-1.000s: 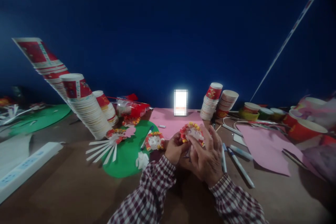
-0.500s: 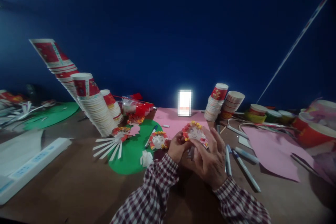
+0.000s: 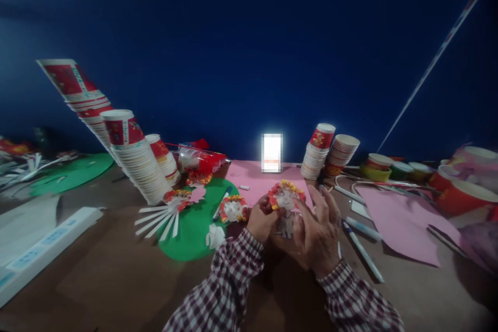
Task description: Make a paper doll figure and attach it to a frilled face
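Note:
A paper doll (image 3: pixel 286 201) with a drawn face, a red and yellow curled border round its head and a greyish body below is held up over the table. My left hand (image 3: pixel 260 222) pinches the border at its lower left. My right hand (image 3: pixel 319 228) is beside the doll's right edge, fingers apart and the index fingertip at or very near the border. Left of my hands, a similar ringed piece (image 3: pixel 233 209) and a crumpled white paper (image 3: pixel 215 237) rest on a green paper sheet (image 3: pixel 182 244).
Leaning stacks of paper cups (image 3: pixel 134 158) rise at left, with more cup stacks (image 3: pixel 318 151) behind my right hand. A pen (image 3: pixel 363 252) and pink paper (image 3: pixel 400 225) lie at right. A white power strip (image 3: pixel 46 249) is at left. A bright pixelated rectangle (image 3: pixel 271 153) stands at the back.
My right hand has drawn back slightly to the right from the paper doll, its fingers spreading and uncovering more of the doll's body. My left hand keeps its pinch. The view has shifted slightly.

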`<state>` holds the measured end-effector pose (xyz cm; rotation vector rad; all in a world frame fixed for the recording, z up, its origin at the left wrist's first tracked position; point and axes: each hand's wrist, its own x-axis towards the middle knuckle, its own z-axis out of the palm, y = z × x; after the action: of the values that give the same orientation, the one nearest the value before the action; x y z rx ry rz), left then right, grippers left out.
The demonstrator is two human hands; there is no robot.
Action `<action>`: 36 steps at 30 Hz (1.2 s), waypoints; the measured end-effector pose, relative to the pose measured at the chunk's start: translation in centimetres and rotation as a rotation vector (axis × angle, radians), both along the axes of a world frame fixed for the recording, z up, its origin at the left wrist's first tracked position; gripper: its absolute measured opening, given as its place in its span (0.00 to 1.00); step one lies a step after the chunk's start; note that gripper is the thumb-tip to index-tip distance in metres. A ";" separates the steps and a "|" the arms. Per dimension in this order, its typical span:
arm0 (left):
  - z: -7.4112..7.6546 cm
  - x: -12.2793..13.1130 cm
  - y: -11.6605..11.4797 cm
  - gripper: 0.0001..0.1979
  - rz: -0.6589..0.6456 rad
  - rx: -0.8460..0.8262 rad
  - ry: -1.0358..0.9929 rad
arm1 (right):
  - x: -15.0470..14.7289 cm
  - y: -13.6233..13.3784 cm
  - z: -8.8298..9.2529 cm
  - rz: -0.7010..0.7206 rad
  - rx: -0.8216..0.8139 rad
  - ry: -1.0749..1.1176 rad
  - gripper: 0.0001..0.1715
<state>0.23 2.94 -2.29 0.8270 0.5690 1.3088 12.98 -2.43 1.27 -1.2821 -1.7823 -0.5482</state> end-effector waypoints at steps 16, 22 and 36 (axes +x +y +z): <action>1.2 -0.3 -0.4 0.26 0.147 -0.131 -0.025 | -1.2 1.2 -2.9 0.381 -0.639 1.181 0.20; 1.6 -0.1 -0.7 0.28 0.077 -0.119 -0.006 | -1.3 1.8 -3.4 0.458 -0.677 1.227 0.20; 1.8 0.2 -1.2 0.29 0.067 -0.108 0.038 | -1.1 1.8 -2.8 0.366 -0.682 1.091 0.22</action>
<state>0.43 1.76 -0.49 0.7503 0.6969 1.3134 11.84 -0.64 -1.51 -1.2369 -1.1753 0.9030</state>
